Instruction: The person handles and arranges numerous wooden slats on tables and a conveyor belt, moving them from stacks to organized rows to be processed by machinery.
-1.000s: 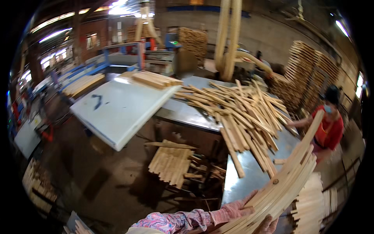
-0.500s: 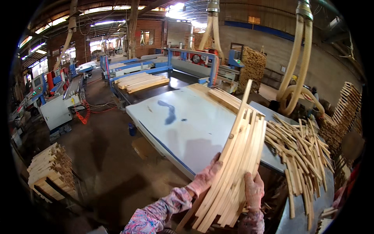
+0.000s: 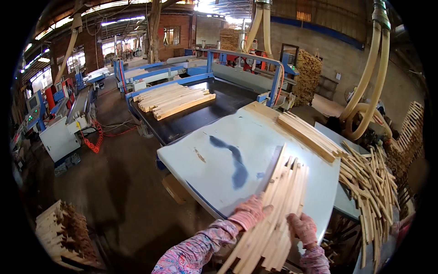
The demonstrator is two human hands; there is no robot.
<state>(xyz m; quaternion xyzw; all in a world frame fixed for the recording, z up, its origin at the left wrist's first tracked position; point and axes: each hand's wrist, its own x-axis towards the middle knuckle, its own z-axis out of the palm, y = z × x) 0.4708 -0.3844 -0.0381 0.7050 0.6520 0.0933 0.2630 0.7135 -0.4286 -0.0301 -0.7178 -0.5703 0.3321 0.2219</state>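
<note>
Several pale wooden strips [image 3: 279,205], laid side by side with uneven ends, slant over the near edge of the white tabletop [image 3: 205,178]. My left hand [image 3: 250,212], in a pink glove, grips their left edge, its thumb lying over the top. My right hand [image 3: 303,228], gloved the same way, is closed against their right edge; some of its fingers are hidden. Whether the strips rest fully on the tabletop, I cannot tell. Farther off on the right lies a neat row of strips [image 3: 310,134] on the same tabletop.
More strips [image 3: 171,100] lie on a black conveyor bed [image 3: 196,114] beyond the tabletop, under a blue machine frame [image 3: 244,57]. A loose heap of sticks [image 3: 372,185] is at the right. A stacked wood pile [image 3: 68,233] stands at lower left. Ribbed hoses [image 3: 374,73] hang at right.
The held strips have come down and forward over the tabletop, their far ends now lower in view. Both hands moved with them. My view has shifted closer to the tabletop.
</note>
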